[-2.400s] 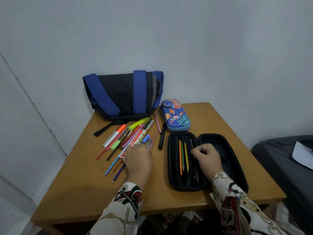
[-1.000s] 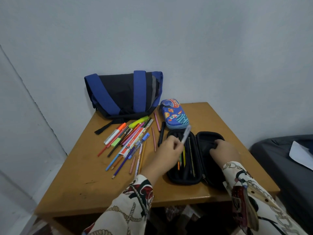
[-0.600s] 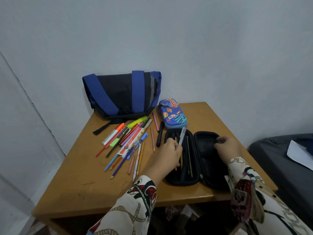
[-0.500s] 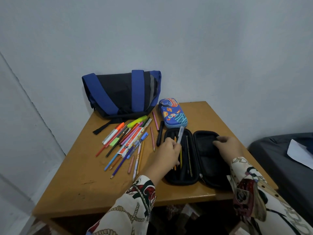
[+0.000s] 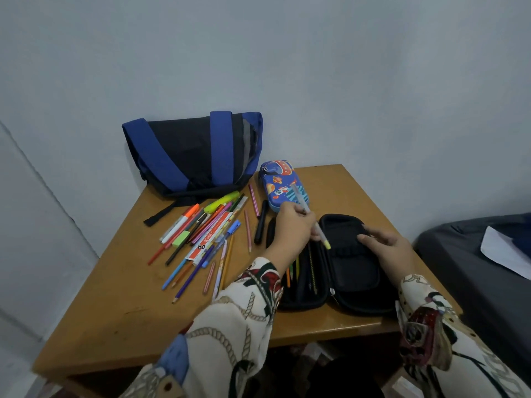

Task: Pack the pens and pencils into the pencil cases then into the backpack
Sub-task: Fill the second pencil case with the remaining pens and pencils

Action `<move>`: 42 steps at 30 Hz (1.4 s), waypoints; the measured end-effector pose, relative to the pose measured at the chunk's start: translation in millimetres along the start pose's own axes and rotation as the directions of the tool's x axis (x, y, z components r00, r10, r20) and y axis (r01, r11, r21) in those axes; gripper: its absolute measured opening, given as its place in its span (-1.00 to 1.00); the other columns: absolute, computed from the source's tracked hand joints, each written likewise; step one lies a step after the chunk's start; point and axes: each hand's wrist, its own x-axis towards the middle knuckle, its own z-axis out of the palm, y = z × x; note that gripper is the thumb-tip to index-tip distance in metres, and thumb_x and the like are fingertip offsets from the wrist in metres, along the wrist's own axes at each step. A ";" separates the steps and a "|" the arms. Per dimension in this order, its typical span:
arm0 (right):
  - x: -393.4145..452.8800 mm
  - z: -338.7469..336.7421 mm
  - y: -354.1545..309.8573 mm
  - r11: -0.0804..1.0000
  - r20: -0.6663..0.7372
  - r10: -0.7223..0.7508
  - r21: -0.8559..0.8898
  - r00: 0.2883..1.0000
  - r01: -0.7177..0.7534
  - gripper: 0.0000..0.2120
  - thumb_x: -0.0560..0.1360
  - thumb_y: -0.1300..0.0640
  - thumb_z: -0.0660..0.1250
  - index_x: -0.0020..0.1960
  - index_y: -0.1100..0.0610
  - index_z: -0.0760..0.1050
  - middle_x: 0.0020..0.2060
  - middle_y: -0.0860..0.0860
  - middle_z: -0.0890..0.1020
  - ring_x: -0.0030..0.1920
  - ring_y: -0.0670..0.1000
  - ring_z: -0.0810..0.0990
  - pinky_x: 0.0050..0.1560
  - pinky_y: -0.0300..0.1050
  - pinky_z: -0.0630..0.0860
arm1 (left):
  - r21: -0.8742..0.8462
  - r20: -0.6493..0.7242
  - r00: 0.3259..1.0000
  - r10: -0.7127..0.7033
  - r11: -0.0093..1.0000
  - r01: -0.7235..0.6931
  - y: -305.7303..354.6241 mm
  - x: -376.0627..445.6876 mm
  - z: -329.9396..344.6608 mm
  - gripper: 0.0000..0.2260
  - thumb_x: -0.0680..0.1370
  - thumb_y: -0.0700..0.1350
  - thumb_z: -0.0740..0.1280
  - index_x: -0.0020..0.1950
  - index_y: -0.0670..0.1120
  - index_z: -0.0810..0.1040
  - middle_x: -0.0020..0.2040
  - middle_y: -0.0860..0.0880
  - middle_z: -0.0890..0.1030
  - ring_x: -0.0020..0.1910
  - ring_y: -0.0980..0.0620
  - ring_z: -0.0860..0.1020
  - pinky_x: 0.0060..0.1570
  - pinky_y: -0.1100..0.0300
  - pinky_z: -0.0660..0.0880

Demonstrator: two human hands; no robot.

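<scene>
A loose pile of pens and pencils (image 5: 207, 237) lies toward the left edge of the table (image 5: 120, 317); a white and red label among them has writing too small to read. The left hand (image 5: 293, 234) pinches one clear pen (image 5: 309, 215) over the open black pencil case (image 5: 330, 265). The right hand (image 5: 388, 248) rests with relaxed fingers on the case's right half. Two cases are visible: the black one and a patterned blue case (image 5: 283, 183) beside the blue backpack (image 5: 192, 153) at the far edge.
</scene>
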 end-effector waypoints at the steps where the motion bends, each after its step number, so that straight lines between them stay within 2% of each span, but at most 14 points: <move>1: 1.3 0.2 1.5 1.000 0.001 -0.001 0.015 1.000 0.001 -0.77 0.48 0.23 0.42 0.14 0.14 0.62 -0.15 0.10 0.63 -0.18 -0.03 0.61 -0.32 -0.35 0.55 | -0.018 0.003 1.000 -0.001 1.000 0.002 1.8 4.4 6.4 -0.81 0.56 -0.32 0.28 0.10 -0.19 0.31 -0.20 -0.23 0.52 -0.48 0.07 0.53 -0.42 0.17 0.58; 5: 4.3 0.6 5.4 0.998 0.019 -0.011 0.057 1.000 0.010 -0.74 0.48 0.28 0.41 0.16 0.17 0.61 -0.14 0.19 0.62 -0.18 0.03 0.64 -0.31 -0.36 0.56 | 0.079 0.032 0.999 0.019 0.997 -0.022 4.6 19.7 27.6 -0.82 0.57 -0.30 0.27 0.12 -0.17 0.31 -0.20 -0.23 0.55 -0.40 -0.01 0.56 -0.22 0.01 0.64; 9: 4.6 -0.5 6.3 0.998 0.015 -0.040 0.057 0.999 0.039 -0.77 0.48 0.31 0.40 0.13 0.16 0.62 -0.04 0.38 0.62 -0.23 -0.01 0.61 -0.27 -0.31 0.59 | 0.255 0.058 0.998 0.031 0.966 -0.045 7.4 29.6 40.6 -0.89 0.57 -0.25 0.29 0.00 -0.22 0.37 -0.08 -0.35 0.60 -0.33 -0.18 0.63 -0.26 -0.03 0.64; 12: 6.4 -0.4 8.0 0.998 0.016 -0.054 0.037 0.998 0.053 -0.78 0.48 0.30 0.40 0.10 0.12 0.62 -0.02 0.37 0.62 -0.18 0.04 0.60 -0.15 -0.16 0.59 | 0.391 0.145 0.989 -0.024 0.920 -0.035 10.0 29.8 47.4 -0.86 0.56 -0.23 0.33 -0.14 -0.18 0.39 -0.11 -0.33 0.63 -0.24 -0.24 0.66 -0.16 -0.14 0.63; 14: 7.9 -1.2 10.2 0.998 0.018 -0.051 0.029 0.999 0.051 -0.77 0.48 0.31 0.40 0.13 0.18 0.63 -0.07 0.35 0.64 -0.20 0.03 0.60 -0.18 -0.20 0.59 | 0.472 0.219 0.974 -0.055 0.880 -0.057 10.6 27.4 51.7 -0.85 0.54 -0.22 0.36 -0.17 -0.19 0.43 -0.17 -0.32 0.64 -0.21 -0.25 0.67 -0.12 -0.14 0.63; 17: 8.6 -1.4 12.6 0.998 0.012 -0.046 0.043 0.999 0.045 -0.76 0.47 0.30 0.41 0.14 0.18 0.63 -0.08 0.32 0.66 -0.16 0.06 0.63 -0.11 -0.14 0.61 | 0.598 0.292 0.953 -0.083 0.793 -0.114 13.4 19.6 54.6 -0.87 0.54 -0.19 0.37 -0.02 -0.24 0.48 -0.25 -0.20 0.62 -0.21 -0.20 0.66 -0.07 -0.07 0.63; 21: 11.3 -1.4 15.0 0.999 0.004 -0.037 0.034 0.999 0.037 -0.75 0.47 0.27 0.42 0.15 0.15 0.63 -0.07 0.29 0.67 -0.08 0.16 0.66 0.00 0.03 0.62 | 0.721 0.387 0.919 -0.078 0.647 -0.249 16.5 12.7 55.5 -0.69 0.49 -0.16 0.43 0.10 -0.15 0.34 -0.14 -0.10 0.50 -0.06 -0.16 0.58 -0.19 0.07 0.48; 24: 9.9 -1.1 13.2 0.999 0.004 -0.044 0.029 0.999 0.044 -0.77 0.47 0.27 0.41 0.13 0.15 0.64 -0.10 0.27 0.67 -0.15 0.06 0.66 -0.05 -0.06 0.62 | 0.807 0.454 0.886 -0.089 0.462 -0.367 15.2 9.3 57.2 -0.70 0.55 -0.09 0.35 0.22 -0.15 0.41 -0.05 -0.13 0.53 0.05 -0.18 0.56 -0.21 0.11 0.40; 27: 7.2 -1.4 10.1 0.998 -0.015 -0.063 0.012 0.998 0.063 -0.78 0.48 0.29 0.40 0.12 0.15 0.63 -0.16 0.20 0.66 -0.27 -0.10 0.62 -0.28 -0.39 0.54 | 0.846 0.359 0.932 0.054 0.403 -0.349 10.4 4.8 57.2 -0.76 0.63 -0.06 0.21 0.24 -0.15 0.45 -0.04 -0.13 0.52 0.09 -0.20 0.54 -0.17 0.06 0.42; 29: 6.3 -1.0 9.5 0.998 -0.013 -0.063 0.019 0.998 0.063 -0.77 0.49 0.29 0.40 0.13 0.16 0.63 -0.15 0.19 0.66 -0.26 -0.07 0.59 -0.32 -0.42 0.52 | 0.843 0.342 0.924 0.169 0.380 -0.381 3.9 3.4 53.9 -0.72 0.66 -0.08 0.15 0.32 -0.15 0.41 0.21 -0.16 0.49 0.24 -0.21 0.43 0.06 -0.05 0.42; 31: 6.6 -1.0 9.9 0.998 -0.005 -0.063 0.017 0.998 0.063 -0.77 0.48 0.29 0.40 0.13 0.15 0.62 -0.16 0.18 0.64 -0.25 -0.05 0.58 -0.32 -0.42 0.52 | 0.831 0.427 0.890 0.160 0.319 -0.456 -4.2 5.1 51.0 -0.64 0.67 -0.09 0.10 0.48 -0.08 0.26 0.46 -0.10 0.32 0.44 -0.17 0.23 0.31 -0.14 0.27; 34: 7.6 -0.8 11.1 0.998 -0.002 -0.063 0.010 0.998 0.063 -0.77 0.48 0.28 0.41 0.13 0.15 0.62 -0.18 0.17 0.62 -0.23 -0.02 0.57 -0.29 -0.40 0.52 | 0.822 0.476 0.876 0.080 0.313 -0.476 -13.7 8.8 47.0 -0.63 0.69 -0.08 0.02 0.51 -0.06 0.23 0.55 0.00 0.20 0.56 -0.07 0.02 0.44 -0.19 0.03; 38: 9.8 -1.3 13.0 0.998 0.011 -0.055 0.022 0.998 0.055 -0.76 0.48 0.29 0.40 0.14 0.18 0.62 -0.17 0.20 0.61 -0.16 0.04 0.57 -0.20 -0.27 0.56 | 0.813 0.473 0.872 0.125 0.320 -0.487 -21.0 -1.9 44.4 -0.65 0.69 -0.05 0.03 0.44 -0.07 0.35 0.52 0.01 0.27 0.56 -0.05 0.02 0.46 -0.18 0.00; 42: 8.7 -0.8 13.3 0.998 0.002 -0.054 0.022 0.999 0.054 -0.77 0.48 0.27 0.41 0.13 0.16 0.64 -0.14 0.24 0.64 -0.15 0.04 0.59 -0.12 -0.14 0.56 | 0.825 0.445 0.878 0.175 0.302 -0.478 -26.5 -13.1 43.3 -0.64 0.69 -0.04 0.04 0.45 -0.07 0.34 0.51 0.00 0.29 0.55 -0.05 0.06 0.46 -0.16 0.02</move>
